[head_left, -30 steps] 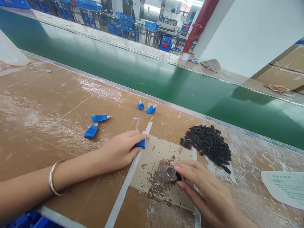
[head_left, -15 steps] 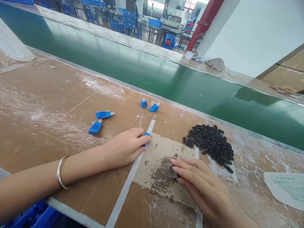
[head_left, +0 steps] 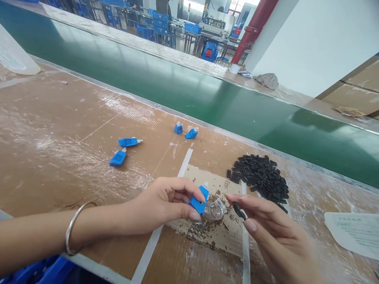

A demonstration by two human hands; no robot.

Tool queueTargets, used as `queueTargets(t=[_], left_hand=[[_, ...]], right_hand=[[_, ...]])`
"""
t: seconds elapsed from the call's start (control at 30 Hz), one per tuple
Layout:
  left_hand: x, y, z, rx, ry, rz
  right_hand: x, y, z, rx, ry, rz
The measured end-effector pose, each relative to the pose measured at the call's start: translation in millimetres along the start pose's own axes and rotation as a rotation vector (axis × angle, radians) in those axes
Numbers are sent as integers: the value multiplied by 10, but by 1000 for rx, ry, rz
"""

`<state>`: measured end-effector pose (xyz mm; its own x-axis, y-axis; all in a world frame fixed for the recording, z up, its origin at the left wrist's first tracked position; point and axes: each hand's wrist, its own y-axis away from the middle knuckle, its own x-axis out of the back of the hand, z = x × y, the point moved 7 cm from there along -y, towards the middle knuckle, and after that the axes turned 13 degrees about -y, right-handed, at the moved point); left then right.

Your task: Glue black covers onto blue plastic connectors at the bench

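My left hand (head_left: 170, 201) pinches a blue plastic piece (head_left: 199, 200) with a pale tip, holding it tilted above a stained cardboard sheet (head_left: 198, 173). Between the thumb and fingers of my right hand (head_left: 272, 228) is a small black plastic piece (head_left: 239, 211). A small clear round dish (head_left: 214, 211) sits on the sheet between my hands, partly behind the blue piece. Brown smears and specks lie around the dish. Beyond my right hand is a heap of black pieces (head_left: 262, 175).
Two blue pieces lie at the left, one of them here (head_left: 117, 157), and two more stand near the far edge (head_left: 192, 133). White tape strips (head_left: 147, 252) flank the sheet. A green conveyor belt (head_left: 177, 94) runs behind. A white printed container (head_left: 352, 232) is at the right.
My left hand has lifted the blue piece off the table and brought it right, over the sheet. My right hand has drawn back from the dish and now shows a black piece in its fingers.
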<state>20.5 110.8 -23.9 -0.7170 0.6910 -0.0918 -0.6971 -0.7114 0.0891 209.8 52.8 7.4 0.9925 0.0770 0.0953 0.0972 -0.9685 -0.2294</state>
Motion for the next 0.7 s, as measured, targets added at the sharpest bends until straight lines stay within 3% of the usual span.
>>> queueTargets(t=[0.07, 0.2, 0.27, 0.47, 0.7], left_hand=[[16, 21, 33, -86, -123, 68], [-34, 181, 290, -497, -642, 240], [-108, 271, 336, -628, -734, 270], [-245, 357, 272, -667, -699, 233], [-242, 365, 252, -636, -659, 258]], right_hand=[[-19, -4, 36, -17, -62, -12], [-94, 13, 47, -28, -161, 7], [-157, 49, 20, -25, -175, 24], [-372, 155, -79, 65, -98, 7], [-415, 145, -68, 191, -21, -9]])
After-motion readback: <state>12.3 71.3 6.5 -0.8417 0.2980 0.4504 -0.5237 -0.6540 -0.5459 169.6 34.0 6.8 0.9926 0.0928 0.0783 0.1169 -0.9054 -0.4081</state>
